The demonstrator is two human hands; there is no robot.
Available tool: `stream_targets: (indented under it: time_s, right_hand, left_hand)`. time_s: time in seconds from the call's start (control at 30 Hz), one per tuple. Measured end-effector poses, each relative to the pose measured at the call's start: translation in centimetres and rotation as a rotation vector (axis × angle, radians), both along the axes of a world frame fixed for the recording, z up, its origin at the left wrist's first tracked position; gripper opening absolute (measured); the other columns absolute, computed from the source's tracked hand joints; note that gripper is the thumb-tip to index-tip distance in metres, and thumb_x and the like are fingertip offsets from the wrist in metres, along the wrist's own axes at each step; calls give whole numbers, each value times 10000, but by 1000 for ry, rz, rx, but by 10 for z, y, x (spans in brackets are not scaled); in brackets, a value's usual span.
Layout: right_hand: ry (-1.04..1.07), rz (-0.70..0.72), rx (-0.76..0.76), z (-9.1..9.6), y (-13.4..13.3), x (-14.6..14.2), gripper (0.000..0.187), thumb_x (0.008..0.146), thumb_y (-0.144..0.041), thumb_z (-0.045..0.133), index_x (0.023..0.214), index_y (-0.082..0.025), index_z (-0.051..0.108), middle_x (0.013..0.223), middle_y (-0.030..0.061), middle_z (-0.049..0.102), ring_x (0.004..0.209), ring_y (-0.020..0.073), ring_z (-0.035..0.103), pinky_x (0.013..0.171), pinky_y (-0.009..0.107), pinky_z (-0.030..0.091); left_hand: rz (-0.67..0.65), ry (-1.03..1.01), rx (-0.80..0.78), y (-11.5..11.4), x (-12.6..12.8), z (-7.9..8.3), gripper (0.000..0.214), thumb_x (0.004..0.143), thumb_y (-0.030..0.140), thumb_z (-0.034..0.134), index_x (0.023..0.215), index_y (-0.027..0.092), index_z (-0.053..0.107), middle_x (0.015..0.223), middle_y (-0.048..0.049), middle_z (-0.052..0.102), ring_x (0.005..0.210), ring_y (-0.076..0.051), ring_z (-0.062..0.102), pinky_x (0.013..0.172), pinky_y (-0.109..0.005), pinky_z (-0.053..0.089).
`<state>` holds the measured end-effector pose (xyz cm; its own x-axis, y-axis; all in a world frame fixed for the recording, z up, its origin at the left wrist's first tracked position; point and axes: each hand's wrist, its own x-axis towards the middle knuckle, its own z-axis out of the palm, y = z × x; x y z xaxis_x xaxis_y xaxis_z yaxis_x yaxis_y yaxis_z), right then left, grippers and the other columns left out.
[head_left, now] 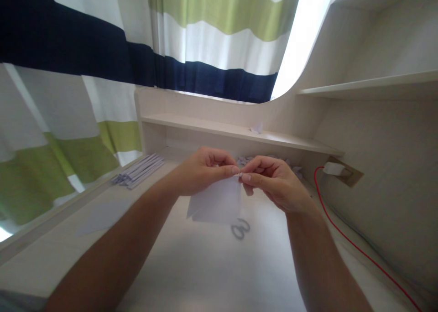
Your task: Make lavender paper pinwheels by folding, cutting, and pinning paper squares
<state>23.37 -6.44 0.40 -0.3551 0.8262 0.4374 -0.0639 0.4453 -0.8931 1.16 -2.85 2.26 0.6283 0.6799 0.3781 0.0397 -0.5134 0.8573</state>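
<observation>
A white sheet of paper (pixel 217 202) hangs below my two hands, above the desk. My left hand (pixel 208 168) is closed, pinching the paper's top edge between thumb and index finger. Right beside it, my right hand (pixel 273 179) is closed too, with thumb and index finger pressed on a small twisted or rolled bit at the paper's upper right corner. The fingertips of both hands almost meet there. A pair of scissors (pixel 240 229) lies on the desk just under the paper; its handle loops show and its blades are hidden.
Rolled paper sticks (pixel 140 170) lie in a pile at the left. A flat white sheet (pixel 104 216) rests nearer. Crumpled paper pieces (pixel 296 169) lie behind my hands. One scrap (pixel 256 128) sits on the low shelf (pixel 212 126). A red cable (pixel 342 234) runs from a plug (pixel 333 168) along the right wall.
</observation>
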Motion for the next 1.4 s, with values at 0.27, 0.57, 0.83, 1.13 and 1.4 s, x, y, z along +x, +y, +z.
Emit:
stream_targets:
  time_s: [0.27, 0.57, 0.83, 1.13, 1.4]
  right_hand:
    - [90, 32, -69, 3, 0, -3, 68, 815, -203, 853, 837, -188, 791, 701, 15, 752, 608, 107, 643, 589, 222, 508]
    - [348, -135, -126, 5, 5, 1, 87, 765, -189, 849, 805, -169, 775, 759, 28, 773, 510, 72, 567, 488, 197, 465]
    - [481, -270, -76, 5, 11, 3, 123, 750, -192, 843, 848, -188, 769, 798, 12, 772, 520, 82, 579, 487, 214, 475]
    - [201, -475, 152, 0, 6, -5, 116, 751, -234, 878, 804, -195, 782, 681, 11, 737, 516, 100, 549, 469, 232, 428]
    - [-14, -522, 220, -2, -2, -16, 151, 793, -303, 868, 833, -197, 768, 631, 5, 696, 485, 107, 542, 434, 238, 398]
  left_hand:
    - [51, 1, 54, 2, 1, -1, 209, 890, 358, 742, 902, 150, 758, 783, -35, 729, 660, -130, 649, 582, -222, 487]
    - [258, -203, 69, 23, -7, -6, 575, 774, 434, 845, 1238, 182, 617, 903, -50, 731, 813, -187, 700, 673, -273, 537]
    - [241, -210, 4, 23, -5, -9, 334, 808, 426, 807, 998, 160, 738, 915, -86, 780, 722, -180, 694, 574, -256, 521]
    - [421, -168, 257, 14, 5, -9, 219, 890, 343, 696, 945, 159, 802, 839, -58, 786, 688, -167, 673, 561, -246, 472]
    - [345, 140, 425, 1, 5, -4, 279, 964, 328, 555, 949, 190, 797, 825, -24, 768, 722, -165, 663, 633, -267, 455]
